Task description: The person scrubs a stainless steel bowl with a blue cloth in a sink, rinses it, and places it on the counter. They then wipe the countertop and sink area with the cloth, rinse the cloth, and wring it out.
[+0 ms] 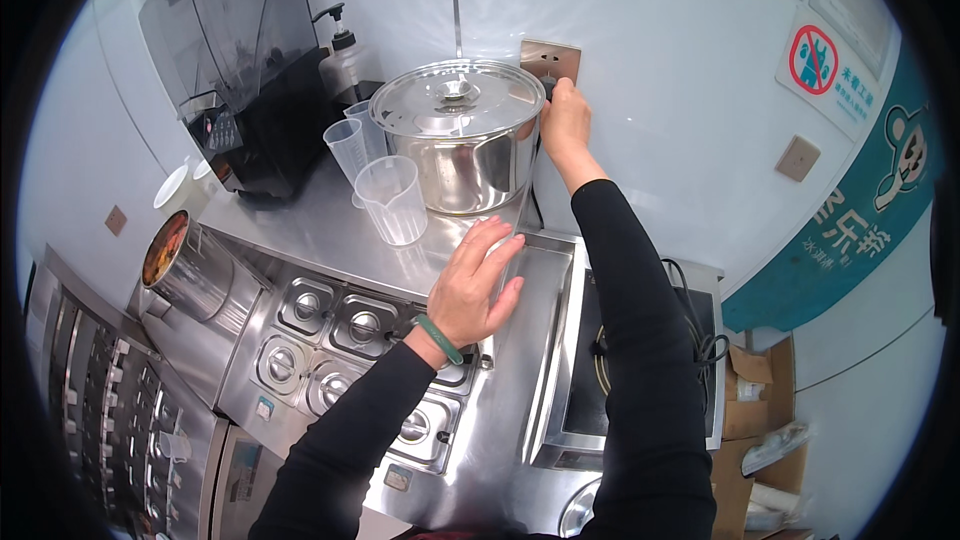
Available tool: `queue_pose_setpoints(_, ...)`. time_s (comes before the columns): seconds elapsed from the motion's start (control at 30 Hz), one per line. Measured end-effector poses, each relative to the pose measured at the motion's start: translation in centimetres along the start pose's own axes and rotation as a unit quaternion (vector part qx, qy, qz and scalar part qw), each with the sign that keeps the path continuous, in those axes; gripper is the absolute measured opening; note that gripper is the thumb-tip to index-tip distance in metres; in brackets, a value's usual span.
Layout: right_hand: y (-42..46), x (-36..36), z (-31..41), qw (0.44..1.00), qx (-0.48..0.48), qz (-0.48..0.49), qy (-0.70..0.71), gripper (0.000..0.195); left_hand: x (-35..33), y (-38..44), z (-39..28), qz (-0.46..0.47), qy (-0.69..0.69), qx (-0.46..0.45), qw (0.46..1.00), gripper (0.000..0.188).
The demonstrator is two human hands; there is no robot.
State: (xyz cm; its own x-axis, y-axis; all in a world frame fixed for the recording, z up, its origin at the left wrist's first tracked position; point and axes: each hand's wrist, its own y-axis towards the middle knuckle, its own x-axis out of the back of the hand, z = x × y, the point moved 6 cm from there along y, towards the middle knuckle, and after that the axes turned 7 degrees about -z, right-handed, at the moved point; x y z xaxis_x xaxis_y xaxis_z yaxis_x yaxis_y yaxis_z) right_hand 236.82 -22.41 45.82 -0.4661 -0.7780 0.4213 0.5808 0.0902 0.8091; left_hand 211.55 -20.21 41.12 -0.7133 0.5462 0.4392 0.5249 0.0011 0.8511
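Note:
At the wall, my right hand (568, 122) grips a black plug (549, 85) at a metal wall socket (552, 60); my fingers partly hide it. My left hand (474, 285), a green bangle (438, 339) on its wrist, hovers open over the front edge of the raised steel shelf (315, 232) and holds nothing. Just beyond it stands a stainless steel pot (472, 172) with its lid (420, 109) on. Left of the pot are clear plastic measuring cups, the nearest a wide measuring cup (390, 202). Part of a dark cord (535, 202) hangs behind the pot.
A blender in a clear cover (247, 90) and a pump bottle (349, 60) stand at the back left. Lidded steel pans (364, 326) fill the counter below the shelf. An induction cooker (585, 405) with coiled cable (709, 352) lies under my right arm. Cardboard boxes (750, 420) sit right.

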Motion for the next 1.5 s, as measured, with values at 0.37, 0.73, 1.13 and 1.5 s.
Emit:
queue_pose_setpoints(0.37, 0.2, 0.0, -1.2, 0.996, -0.030, -0.031, 0.072, 0.028, -0.2, -0.1, 0.0, -0.005, 0.005, 0.003, 1.000, 0.040)
queue_pose_setpoints(0.73, 1.2, -0.1, -1.3, 0.992, -0.085, -0.041, 0.088, 0.022, -0.1, 0.0, 0.4, -0.004, -0.009, 0.018, 1.000, 0.040)
queue_pose_setpoints(1.13, 2.7, 0.0, -1.7, 0.994, -0.095, -0.023, 0.043, 0.018, 0.0, -0.4, 1.0, 0.012, -0.079, 0.092, 0.992, 0.041)
queue_pose_setpoints(1.5, 2.6, 0.5, -1.4, 0.989, -0.134, 0.025, -0.062, 0.031, -0.2, -0.4, 0.9, -0.020, -0.045, 0.062, 0.997, 0.036)
